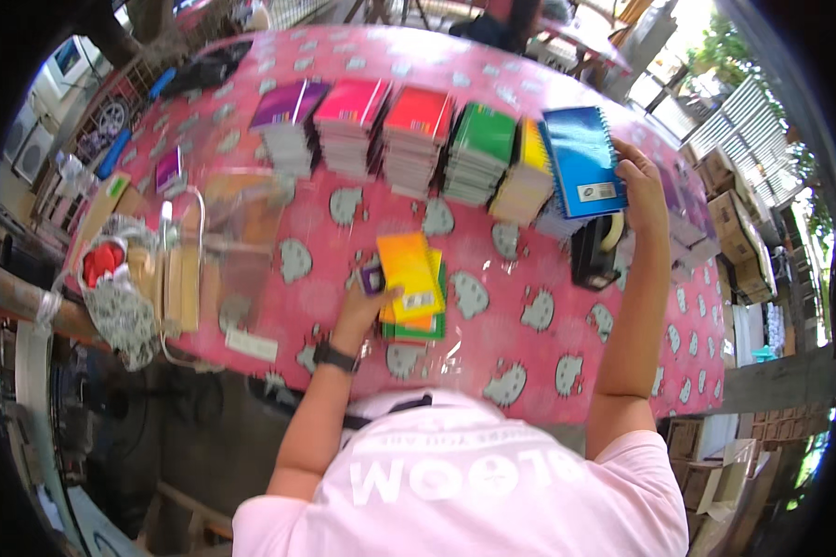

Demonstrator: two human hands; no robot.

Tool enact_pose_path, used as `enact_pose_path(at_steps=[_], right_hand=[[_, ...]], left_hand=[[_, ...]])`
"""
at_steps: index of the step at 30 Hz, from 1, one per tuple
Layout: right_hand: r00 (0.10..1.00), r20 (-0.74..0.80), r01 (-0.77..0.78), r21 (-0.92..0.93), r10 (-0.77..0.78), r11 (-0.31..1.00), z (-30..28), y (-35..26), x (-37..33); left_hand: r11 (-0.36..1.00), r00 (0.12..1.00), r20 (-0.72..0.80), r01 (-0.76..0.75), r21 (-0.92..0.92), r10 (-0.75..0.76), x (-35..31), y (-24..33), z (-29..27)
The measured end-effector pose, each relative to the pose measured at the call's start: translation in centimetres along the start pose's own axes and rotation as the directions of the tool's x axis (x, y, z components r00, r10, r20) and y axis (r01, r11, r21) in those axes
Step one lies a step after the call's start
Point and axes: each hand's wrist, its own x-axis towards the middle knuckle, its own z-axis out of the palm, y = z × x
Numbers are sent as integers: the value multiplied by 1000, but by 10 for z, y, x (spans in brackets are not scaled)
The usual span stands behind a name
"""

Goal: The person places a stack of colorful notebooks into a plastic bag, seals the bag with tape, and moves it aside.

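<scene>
My right hand (643, 186) reaches out to the far right, fingers closed on the edge of a blue spiral notebook (581, 153), tilted over the right end of a row of stacks. My left hand (370, 311) is nearer my body, closed on the left edge of a yellow spiral notebook (407, 269). Beneath that lie other notebooks, a green notebook (420, 331) lowest. A purple corner shows beside my fingers. The row holds a purple stack (288, 104), a pink stack (351, 102), a red stack (418, 113), a green stack (485, 135) and a yellow stack (532, 148).
A black tape dispenser (593, 255) stands below the blue notebook. At left are a patterned bag (125, 306), clear plastic (241, 232) and a small purple notebook (169, 170). Pink patterned cloth (455, 362) covers the table. Cardboard boxes (738, 227) stand beyond its right edge.
</scene>
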Motion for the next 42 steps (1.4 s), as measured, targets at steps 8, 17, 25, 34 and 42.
enact_pose_path(at_steps=[8,17,25,34,42], right_hand=[[878,312,-311,-202,362,929,165,108,-164],[998,33,-63,419,55,906,159,109,-175],[916,401,-101,157,30,982,147,117,-178],[932,359,-51,255,-45,966,158,115,-175],[910,408,-168,183,81,969,158,132,-176]], left_hand=[[931,993,33,114,-348,-110,-6,13,2],[962,947,185,-273,25,264,-18,54,34],[904,905,284,-379,199,318,-32,36,47],[807,871,205,-491,328,446,-30,27,52],[881,909,241,-396,258,339,-17,20,45]])
